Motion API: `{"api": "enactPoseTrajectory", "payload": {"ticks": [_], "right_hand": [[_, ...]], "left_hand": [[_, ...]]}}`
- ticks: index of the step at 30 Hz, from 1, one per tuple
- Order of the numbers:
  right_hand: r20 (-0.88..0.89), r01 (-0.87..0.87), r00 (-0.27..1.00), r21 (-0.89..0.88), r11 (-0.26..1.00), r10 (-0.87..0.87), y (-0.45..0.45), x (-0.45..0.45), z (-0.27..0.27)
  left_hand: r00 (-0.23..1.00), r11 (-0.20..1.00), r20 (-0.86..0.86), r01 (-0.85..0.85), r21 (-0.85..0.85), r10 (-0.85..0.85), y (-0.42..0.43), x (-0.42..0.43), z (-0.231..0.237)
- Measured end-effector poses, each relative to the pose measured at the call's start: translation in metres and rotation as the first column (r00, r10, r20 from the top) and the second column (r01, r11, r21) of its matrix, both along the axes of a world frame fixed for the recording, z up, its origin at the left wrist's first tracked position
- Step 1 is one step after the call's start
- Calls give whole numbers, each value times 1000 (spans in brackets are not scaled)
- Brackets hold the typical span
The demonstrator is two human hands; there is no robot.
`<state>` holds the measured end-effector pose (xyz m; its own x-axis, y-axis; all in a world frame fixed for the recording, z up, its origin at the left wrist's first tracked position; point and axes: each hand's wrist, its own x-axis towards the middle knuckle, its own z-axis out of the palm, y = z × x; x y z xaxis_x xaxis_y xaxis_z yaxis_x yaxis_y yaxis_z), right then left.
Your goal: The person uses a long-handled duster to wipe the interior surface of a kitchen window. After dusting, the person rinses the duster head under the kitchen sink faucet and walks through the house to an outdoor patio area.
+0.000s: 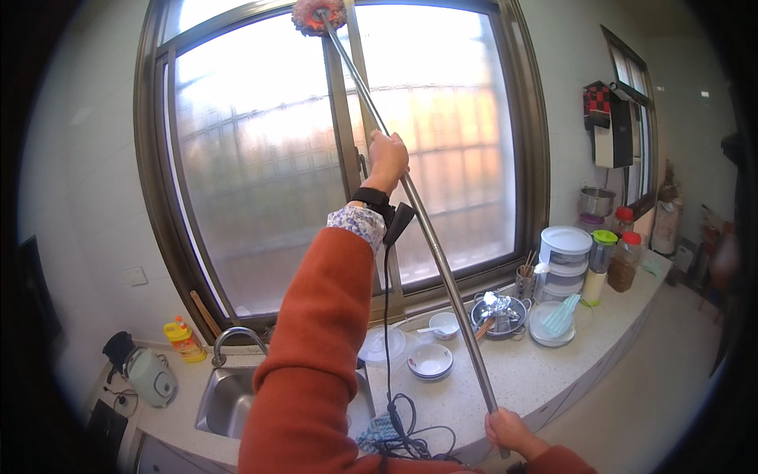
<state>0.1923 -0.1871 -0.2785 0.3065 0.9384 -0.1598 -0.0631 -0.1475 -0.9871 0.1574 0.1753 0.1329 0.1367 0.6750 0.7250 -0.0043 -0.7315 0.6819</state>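
A long metal pole (441,260) slants across the view from the top centre down to the lower right. At its upper end a round pink-red mop head (318,16) rests against or close to the upper frame of a sliding window (349,148) with frosted panes. My left hand (388,155) grips the pole near its middle, in front of the window; a black strap is on that wrist. Near the pole's lower end, my right hand (510,431) is closed around it, over the counter's front edge.
Below the window, a stone counter (468,391) carries stacked bowls (430,361), a steel colander (500,314), plates (552,323), jars (625,260) and an electric kettle (151,377). A steel sink (228,397) with a curved faucet (240,335) lies left. A black cable (388,332) hangs from my left wrist.
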Motion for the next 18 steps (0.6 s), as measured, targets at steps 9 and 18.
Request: {"api": "enactPoseTrajectory", "payload": {"ticks": [9, 18], "right_hand": [[527, 135, 848, -111, 985, -57, -1, -28, 18], [519, 11, 851, 126, 992, -75, 14, -58, 3]], "left_hand": [[983, 981, 84, 171, -94, -163, 22, -54, -10], [974, 970, 106, 210, -120, -198, 25, -108, -5]]}}
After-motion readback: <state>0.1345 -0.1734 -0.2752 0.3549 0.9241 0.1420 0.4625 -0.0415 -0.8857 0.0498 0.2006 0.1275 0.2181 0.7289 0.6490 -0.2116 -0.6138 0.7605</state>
